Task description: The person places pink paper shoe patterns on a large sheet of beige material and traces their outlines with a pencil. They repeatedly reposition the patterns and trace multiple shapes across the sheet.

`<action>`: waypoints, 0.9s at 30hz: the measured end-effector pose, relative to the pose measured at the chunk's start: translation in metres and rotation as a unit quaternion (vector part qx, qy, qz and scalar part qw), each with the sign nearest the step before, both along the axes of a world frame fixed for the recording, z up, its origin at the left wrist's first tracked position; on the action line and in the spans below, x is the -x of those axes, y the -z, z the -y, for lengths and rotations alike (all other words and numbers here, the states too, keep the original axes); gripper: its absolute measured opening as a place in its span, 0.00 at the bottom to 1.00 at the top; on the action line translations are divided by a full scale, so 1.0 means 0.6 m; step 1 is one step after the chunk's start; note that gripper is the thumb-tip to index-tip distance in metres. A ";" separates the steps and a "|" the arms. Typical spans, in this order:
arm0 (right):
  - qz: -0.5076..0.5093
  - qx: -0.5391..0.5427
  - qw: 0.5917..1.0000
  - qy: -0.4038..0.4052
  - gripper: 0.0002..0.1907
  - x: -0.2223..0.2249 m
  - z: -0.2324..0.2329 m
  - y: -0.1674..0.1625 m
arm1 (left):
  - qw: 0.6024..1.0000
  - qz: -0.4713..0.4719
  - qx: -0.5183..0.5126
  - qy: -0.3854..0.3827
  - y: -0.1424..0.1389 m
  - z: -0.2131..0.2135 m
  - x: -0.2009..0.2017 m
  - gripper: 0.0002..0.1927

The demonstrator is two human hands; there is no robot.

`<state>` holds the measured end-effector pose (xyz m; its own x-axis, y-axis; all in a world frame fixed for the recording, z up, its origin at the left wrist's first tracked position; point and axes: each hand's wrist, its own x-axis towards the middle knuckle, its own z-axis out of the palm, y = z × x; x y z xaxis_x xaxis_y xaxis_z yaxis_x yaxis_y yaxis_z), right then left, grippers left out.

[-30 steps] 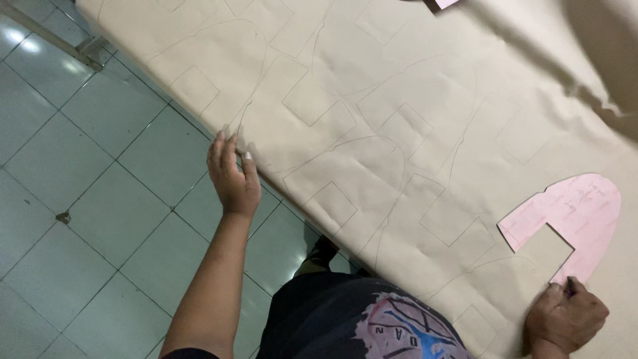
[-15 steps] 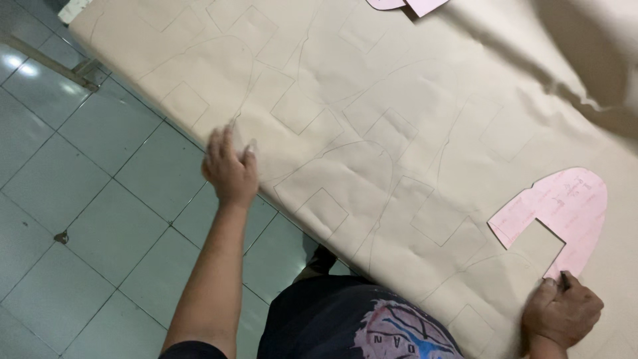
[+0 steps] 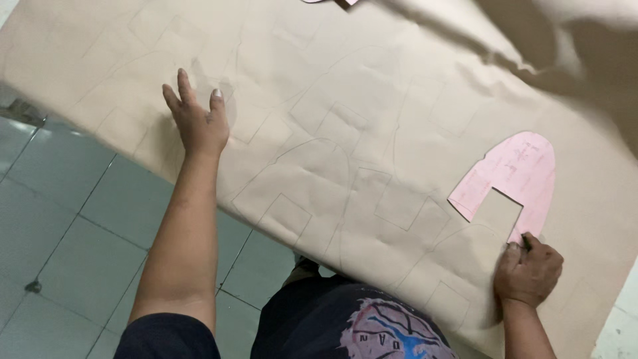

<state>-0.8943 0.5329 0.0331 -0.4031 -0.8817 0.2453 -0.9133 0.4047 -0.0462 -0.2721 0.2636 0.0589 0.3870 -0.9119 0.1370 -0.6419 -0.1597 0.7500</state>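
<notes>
Pink template (image 3: 515, 176) just above right-hand fingers (image 3: 515, 256).

The light is soft and fairly dim, with a warm cast over the tan sheet (image 3: 372, 133) and a cooler grey-green tone on the tiled floor (image 3: 60, 219). A broad dark shadow falls across the upper right corner, where the sheet rises in folds. Pale glare shows on the tiles at the far left edge. The left hand (image 3: 197, 119) throws a faint shadow just beside its fingers, and the right hand (image 3: 528, 269) darkens the sheet beneath it. Focus is moderate: the pencilled outlines read thin but clear, and the pink template (image 3: 515, 176) has sharp edges. The top corners look slightly smeared.
</notes>
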 end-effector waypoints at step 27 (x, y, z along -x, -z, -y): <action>0.310 0.002 0.949 0.057 0.38 0.008 0.054 -0.068 | 0.879 -0.231 -0.183 0.375 -0.037 -0.149 0.688 0.36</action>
<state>-0.8991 0.5006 0.0742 -0.5632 -0.8236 -0.0670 -0.6609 0.4976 -0.5618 -0.6849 0.3533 0.0812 -0.4050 -0.8842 -0.2327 -0.3099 -0.1067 0.9447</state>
